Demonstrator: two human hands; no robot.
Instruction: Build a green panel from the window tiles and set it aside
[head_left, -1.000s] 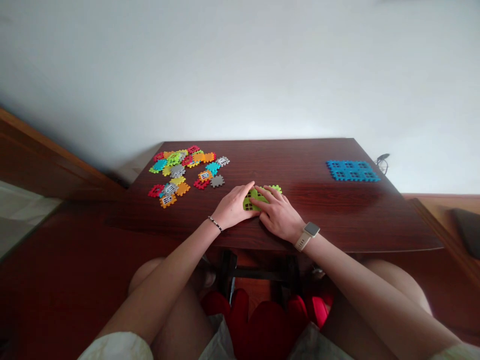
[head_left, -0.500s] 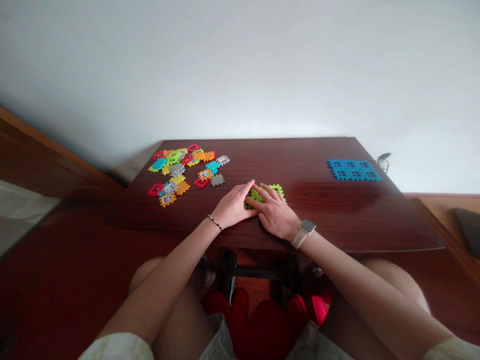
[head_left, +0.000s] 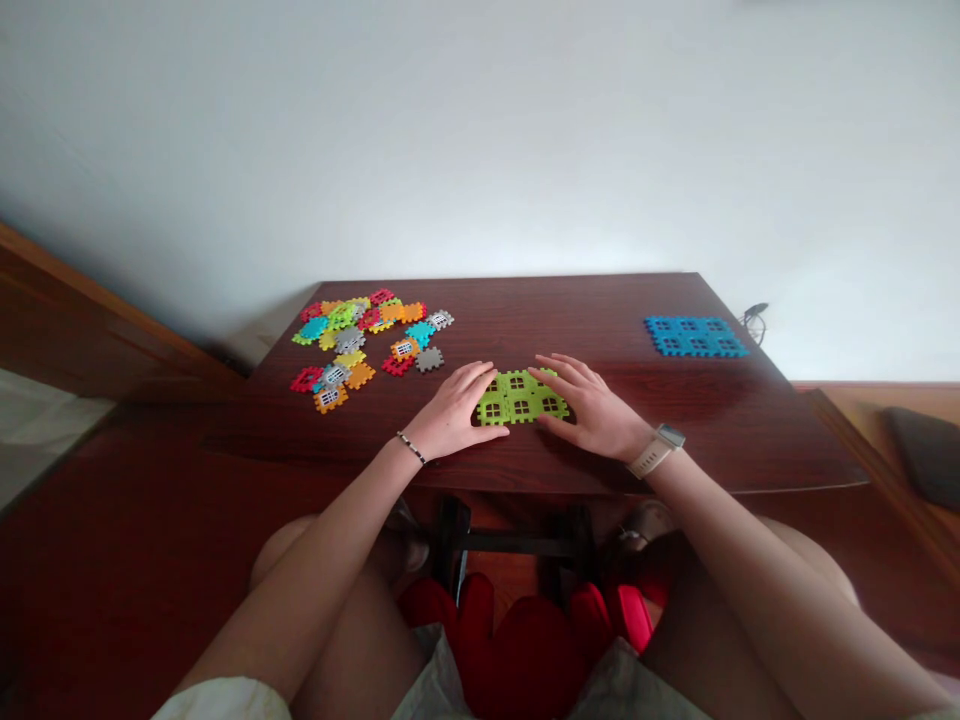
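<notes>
Apart now, both hands uncover what they hid before. On the dark table (head_left: pixel 615 330) the green tile panel (head_left: pixel 523 398) lies flat near the front edge, long axis running left-right. My left hand (head_left: pixel 456 408) and right hand (head_left: pixel 594 408), fingers spread, touch its ends.

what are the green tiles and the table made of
Green tiles: probably moulded plastic, matte; uniform bright colour, notched edges, cut-out window holes. Table: dark reddish wood or wood-look veneer, cannot tell which; grain streaks, and a soft sheen suggests a polished finish.
</notes>
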